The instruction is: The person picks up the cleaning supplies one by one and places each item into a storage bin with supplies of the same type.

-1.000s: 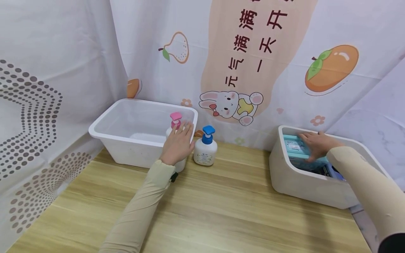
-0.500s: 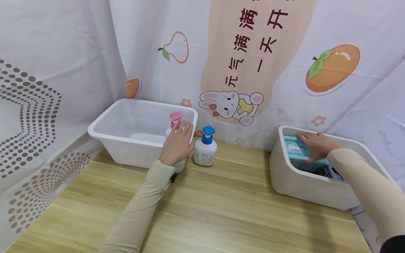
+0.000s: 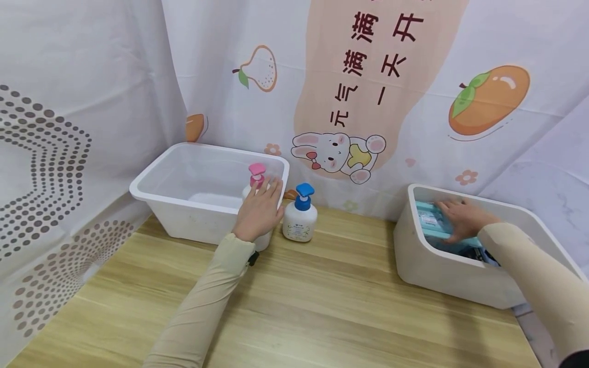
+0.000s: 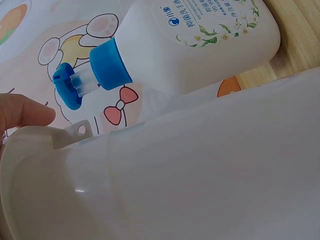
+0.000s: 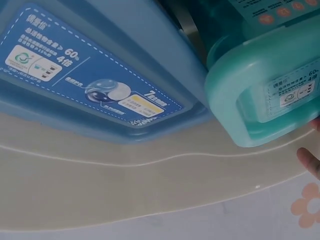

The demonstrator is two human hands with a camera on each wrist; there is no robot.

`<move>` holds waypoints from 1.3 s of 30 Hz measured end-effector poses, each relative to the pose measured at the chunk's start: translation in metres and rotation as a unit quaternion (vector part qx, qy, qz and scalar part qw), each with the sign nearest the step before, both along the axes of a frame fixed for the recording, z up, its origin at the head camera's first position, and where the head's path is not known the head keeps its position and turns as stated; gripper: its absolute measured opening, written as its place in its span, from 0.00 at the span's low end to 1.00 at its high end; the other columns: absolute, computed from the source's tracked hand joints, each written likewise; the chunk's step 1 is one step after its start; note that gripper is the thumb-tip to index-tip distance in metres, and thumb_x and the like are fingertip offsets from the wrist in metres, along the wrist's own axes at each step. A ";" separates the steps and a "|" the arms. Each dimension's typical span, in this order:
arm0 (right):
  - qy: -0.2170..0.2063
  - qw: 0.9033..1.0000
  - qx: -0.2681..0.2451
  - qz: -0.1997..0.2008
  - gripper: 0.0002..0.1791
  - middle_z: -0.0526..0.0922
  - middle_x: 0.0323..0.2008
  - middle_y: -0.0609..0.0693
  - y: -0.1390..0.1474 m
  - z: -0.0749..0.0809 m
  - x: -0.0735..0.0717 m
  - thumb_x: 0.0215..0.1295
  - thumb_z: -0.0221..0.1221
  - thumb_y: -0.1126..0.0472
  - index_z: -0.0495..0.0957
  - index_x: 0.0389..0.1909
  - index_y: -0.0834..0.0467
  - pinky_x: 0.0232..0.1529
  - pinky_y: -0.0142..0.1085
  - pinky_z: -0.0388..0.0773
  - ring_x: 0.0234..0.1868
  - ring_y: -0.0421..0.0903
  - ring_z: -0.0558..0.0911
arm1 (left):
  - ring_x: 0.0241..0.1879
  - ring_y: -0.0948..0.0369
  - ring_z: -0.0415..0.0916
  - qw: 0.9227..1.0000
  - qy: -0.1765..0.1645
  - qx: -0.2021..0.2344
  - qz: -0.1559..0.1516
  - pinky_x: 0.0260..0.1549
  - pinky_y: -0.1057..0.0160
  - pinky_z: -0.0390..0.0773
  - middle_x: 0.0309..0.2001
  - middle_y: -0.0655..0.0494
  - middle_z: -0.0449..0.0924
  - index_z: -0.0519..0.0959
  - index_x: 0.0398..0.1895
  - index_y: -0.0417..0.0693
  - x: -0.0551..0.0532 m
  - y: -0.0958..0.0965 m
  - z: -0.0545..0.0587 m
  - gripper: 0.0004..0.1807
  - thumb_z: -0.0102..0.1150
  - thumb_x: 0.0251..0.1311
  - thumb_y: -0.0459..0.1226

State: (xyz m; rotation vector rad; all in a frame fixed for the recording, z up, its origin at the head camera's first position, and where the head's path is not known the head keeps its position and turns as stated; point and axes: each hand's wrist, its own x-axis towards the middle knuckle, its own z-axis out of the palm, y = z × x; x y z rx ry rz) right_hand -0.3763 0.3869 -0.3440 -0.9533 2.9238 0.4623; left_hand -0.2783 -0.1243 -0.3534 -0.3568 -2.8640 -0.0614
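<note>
My left hand [image 3: 259, 209] lies over the right end of a white bin [image 3: 158, 184], fingers extended beside a pink-topped pump bottle [image 3: 246, 191] standing inside it. The left wrist view catches one fingertip [image 4: 37, 111] just above the bin's rim. Just outside that bin stands a white hand-soap bottle [image 3: 299, 225] with a blue pump. In the right-hand bin [image 3: 442, 276], my right hand [image 3: 467, 221] grips a teal laundry pod box [image 3: 432, 220], fingers across its top and thumb toward the near side. Only fingertips show at the edge of the right wrist view.
A blue box [image 5: 100, 65] with a similar label sits beside the teal one in the right-hand bin. Small dark items [image 3: 474, 253] lie near the bin's front wall. A printed cloth [image 3: 405, 133] hangs right behind the wooden table [image 3: 322, 301].
The teal box sits slightly lower in the right-hand bin, and my right hand has moved down with it. My left hand holds its place. The head view has shifted slightly.
</note>
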 end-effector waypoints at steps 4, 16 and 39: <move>0.004 1.000 0.009 0.003 0.61 0.72 0.58 0.69 0.004 -0.007 0.000 0.30 0.71 0.34 0.61 0.61 0.70 0.57 0.67 0.61 0.58 0.64 0.70 | 0.74 0.51 0.48 1.000 0.005 -0.002 -0.002 0.72 0.49 0.47 0.73 0.48 0.54 0.54 0.72 0.41 0.000 0.001 0.001 0.33 0.40 0.67 0.48; 0.000 1.000 0.014 0.002 0.65 0.70 0.60 0.70 0.005 -0.011 -0.002 0.29 0.68 0.28 0.61 0.62 0.71 0.58 0.68 0.61 0.60 0.66 0.69 | 0.74 0.51 0.47 1.000 0.001 -0.002 0.000 0.73 0.48 0.46 0.73 0.49 0.53 0.53 0.72 0.42 -0.001 0.000 0.001 0.34 0.39 0.67 0.48; 0.005 1.000 0.015 -0.003 0.60 0.69 0.59 0.69 -0.016 0.016 0.007 0.28 0.74 0.36 0.65 0.62 0.68 0.52 0.66 0.67 0.57 0.64 0.71 | 0.74 0.50 0.47 1.000 0.009 0.001 -0.008 0.73 0.48 0.45 0.72 0.49 0.55 0.54 0.72 0.41 0.003 -0.002 0.000 0.33 0.40 0.67 0.47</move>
